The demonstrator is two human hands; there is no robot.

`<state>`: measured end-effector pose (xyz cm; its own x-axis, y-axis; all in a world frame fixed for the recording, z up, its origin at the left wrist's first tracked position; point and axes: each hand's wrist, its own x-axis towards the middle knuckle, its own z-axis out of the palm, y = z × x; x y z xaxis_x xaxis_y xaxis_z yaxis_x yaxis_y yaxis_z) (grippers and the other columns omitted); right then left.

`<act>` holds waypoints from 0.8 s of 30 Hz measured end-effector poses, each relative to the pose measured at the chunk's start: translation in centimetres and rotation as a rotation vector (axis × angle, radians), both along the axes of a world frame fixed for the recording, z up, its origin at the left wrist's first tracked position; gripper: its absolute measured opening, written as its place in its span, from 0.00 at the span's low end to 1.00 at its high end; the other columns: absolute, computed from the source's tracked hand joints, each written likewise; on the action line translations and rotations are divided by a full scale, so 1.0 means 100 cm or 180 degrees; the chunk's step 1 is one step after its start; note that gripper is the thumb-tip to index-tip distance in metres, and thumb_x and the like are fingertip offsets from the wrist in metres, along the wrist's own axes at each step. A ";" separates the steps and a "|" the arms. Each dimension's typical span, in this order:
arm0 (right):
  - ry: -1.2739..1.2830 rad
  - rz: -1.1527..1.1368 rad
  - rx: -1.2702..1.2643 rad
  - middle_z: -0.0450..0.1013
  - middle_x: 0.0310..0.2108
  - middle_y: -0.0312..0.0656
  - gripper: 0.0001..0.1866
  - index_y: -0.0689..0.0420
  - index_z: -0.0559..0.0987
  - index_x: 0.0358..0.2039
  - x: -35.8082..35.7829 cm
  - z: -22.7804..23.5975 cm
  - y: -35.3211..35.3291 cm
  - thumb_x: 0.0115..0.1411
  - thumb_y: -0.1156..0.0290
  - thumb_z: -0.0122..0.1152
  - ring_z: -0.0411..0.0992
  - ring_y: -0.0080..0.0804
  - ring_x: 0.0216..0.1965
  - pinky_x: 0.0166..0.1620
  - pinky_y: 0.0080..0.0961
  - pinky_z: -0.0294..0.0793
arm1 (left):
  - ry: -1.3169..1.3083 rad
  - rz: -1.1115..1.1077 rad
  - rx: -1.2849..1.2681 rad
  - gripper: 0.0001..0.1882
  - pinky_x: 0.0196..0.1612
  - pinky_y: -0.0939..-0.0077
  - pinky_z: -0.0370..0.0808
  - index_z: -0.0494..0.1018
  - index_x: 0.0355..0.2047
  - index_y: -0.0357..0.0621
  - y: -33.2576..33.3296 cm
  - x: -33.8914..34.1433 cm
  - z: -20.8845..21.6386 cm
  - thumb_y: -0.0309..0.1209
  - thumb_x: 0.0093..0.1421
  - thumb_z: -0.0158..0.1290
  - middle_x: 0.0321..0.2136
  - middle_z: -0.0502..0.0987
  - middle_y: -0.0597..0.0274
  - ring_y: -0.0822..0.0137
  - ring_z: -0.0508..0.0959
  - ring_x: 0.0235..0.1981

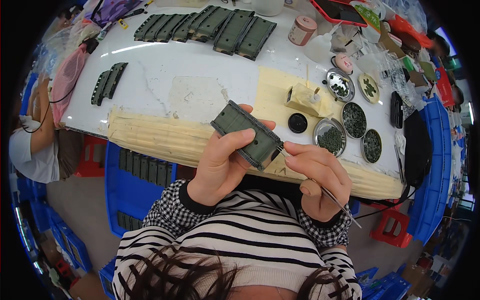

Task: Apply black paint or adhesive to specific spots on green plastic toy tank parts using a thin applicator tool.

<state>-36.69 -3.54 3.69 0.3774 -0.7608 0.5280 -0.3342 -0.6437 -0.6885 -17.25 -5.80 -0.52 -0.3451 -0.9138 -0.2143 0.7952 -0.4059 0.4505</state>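
My left hand (217,157) is closed round a green model tank hull (261,146) with dark, ribbed, track-like edges, its thumb lying across the flat face. The hull is tilted above the padded front edge of the table. Pinched in my right hand (322,172) are metal tweezers (334,199), their tips at the hull's right end. Whether the tips grip a small part is too small to tell. A tan wrap (310,188) covers one finger of that hand. Beyond it stand round dishes of tiny green parts (331,140), and a round black cap (297,123) lies beside them.
More green hulls (245,35) lie in a row at the back, with a smaller pair (108,84) at left. A tape-wrapped block with a bottle (307,99) stands right of centre. A blue crate (114,192) holds hulls below the table. Another person (37,145) sits at left.
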 end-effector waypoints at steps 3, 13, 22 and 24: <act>-0.0070 0.0055 0.0051 0.75 0.43 0.49 0.19 0.63 0.78 0.44 0.000 0.001 0.002 0.50 0.77 0.65 0.75 0.45 0.47 0.46 0.31 0.75 | 0.0111 -0.0033 0.0035 0.23 0.50 0.63 0.78 0.58 0.56 0.46 0.000 0.001 -0.001 0.25 0.61 0.50 0.49 0.71 0.44 0.60 0.76 0.48; -0.0053 0.0121 0.0045 0.75 0.43 0.48 0.17 0.63 0.78 0.42 -0.001 0.002 0.001 0.50 0.78 0.65 0.74 0.46 0.49 0.46 0.32 0.75 | 0.0102 -0.0034 0.0009 0.24 0.50 0.63 0.77 0.58 0.56 0.46 0.000 0.000 -0.001 0.25 0.61 0.50 0.49 0.71 0.44 0.61 0.76 0.49; -0.0043 0.0407 -0.0075 0.75 0.41 0.49 0.18 0.63 0.79 0.43 -0.006 0.002 -0.008 0.51 0.73 0.66 0.76 0.45 0.46 0.43 0.31 0.76 | 0.0210 -0.0214 0.0182 0.23 0.51 0.63 0.75 0.60 0.55 0.46 -0.002 0.004 0.000 0.25 0.60 0.51 0.48 0.72 0.45 0.60 0.76 0.47; 0.0013 0.0484 -0.0105 0.75 0.41 0.49 0.18 0.63 0.79 0.43 -0.008 0.003 -0.010 0.51 0.73 0.66 0.76 0.45 0.46 0.43 0.31 0.77 | 0.0248 -0.0243 0.0186 0.22 0.52 0.63 0.75 0.61 0.54 0.46 -0.002 0.003 -0.002 0.25 0.60 0.51 0.47 0.73 0.46 0.60 0.76 0.47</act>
